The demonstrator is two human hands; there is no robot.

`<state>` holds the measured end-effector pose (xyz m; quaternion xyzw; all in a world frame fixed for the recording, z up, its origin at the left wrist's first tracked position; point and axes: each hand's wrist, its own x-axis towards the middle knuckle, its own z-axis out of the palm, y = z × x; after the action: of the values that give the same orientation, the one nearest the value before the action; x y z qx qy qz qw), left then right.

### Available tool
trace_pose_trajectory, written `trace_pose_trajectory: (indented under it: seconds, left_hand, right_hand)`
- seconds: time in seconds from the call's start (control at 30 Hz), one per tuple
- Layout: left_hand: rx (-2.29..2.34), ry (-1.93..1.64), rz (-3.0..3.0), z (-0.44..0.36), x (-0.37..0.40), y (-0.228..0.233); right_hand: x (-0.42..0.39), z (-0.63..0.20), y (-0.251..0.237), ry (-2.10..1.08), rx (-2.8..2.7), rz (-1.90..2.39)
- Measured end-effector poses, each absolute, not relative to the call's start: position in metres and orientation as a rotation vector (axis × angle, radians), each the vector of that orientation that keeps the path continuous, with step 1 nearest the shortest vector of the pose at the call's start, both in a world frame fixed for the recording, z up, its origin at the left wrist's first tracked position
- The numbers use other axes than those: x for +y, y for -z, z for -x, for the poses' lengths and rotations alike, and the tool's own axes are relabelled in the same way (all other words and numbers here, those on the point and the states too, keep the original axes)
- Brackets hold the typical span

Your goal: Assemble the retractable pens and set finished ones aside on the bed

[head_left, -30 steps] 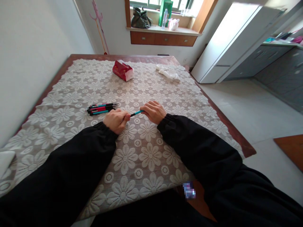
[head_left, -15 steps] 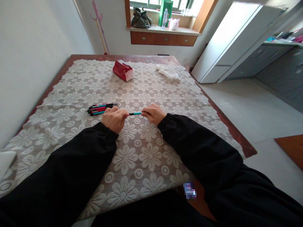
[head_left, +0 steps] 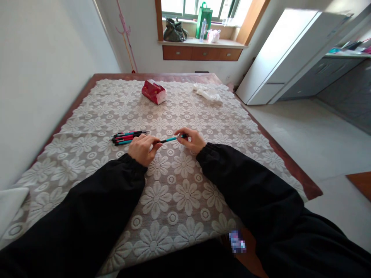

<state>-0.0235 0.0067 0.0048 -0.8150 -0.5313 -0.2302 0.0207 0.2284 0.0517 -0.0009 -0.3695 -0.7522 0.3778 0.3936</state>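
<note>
Between my two hands a slim teal and black pen (head_left: 170,139) is held nearly level above the tablecloth. My left hand (head_left: 143,150) pinches its black end between thumb and fingers. At the other end, my right hand (head_left: 191,140) is closed around the pen's dark tip, with thumb and fingertips on it; part of that end shows between them. Just left of my left hand lies a small bunch of pens (head_left: 125,138) in black, red and teal, side by side on the cloth.
A lace tablecloth (head_left: 187,195) with flower patterns covers the wooden table. Farther back lie a red tissue pack (head_left: 154,92) and a crumpled clear plastic bag (head_left: 208,94). A white fridge (head_left: 278,58) stands beyond the table's right side.
The fingers of my right hand have opened somewhat and shifted, so more of the pen's right end shows. The pen tilts slightly up to the right. The camera view has shifted a little.
</note>
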Motion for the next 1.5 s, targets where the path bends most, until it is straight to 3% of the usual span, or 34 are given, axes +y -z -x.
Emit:
trace_pose_trajectory:
  seconds: [0.4,0.57,1.27,1.5]
  left_hand:
    - [-1.646,0.824,2.568,0.021,0.004,-0.006]
    - [-1.584,0.902,2.586,0.022,0.003,-0.004]
    - [-1.604,0.851,2.678,0.021,0.003,-0.007]
    - [-1.636,0.877,2.596,0.02,0.002,-0.009]
  right_hand:
    - [0.057,-0.238,-0.002,-1.824,-1.373,0.652]
    - [0.054,-0.24,-0.004,-1.983,-1.264,0.512]
    - [0.055,-0.238,-0.003,-1.811,-1.284,0.687]
    - [0.079,-0.252,0.008,-1.419,-1.587,0.92]
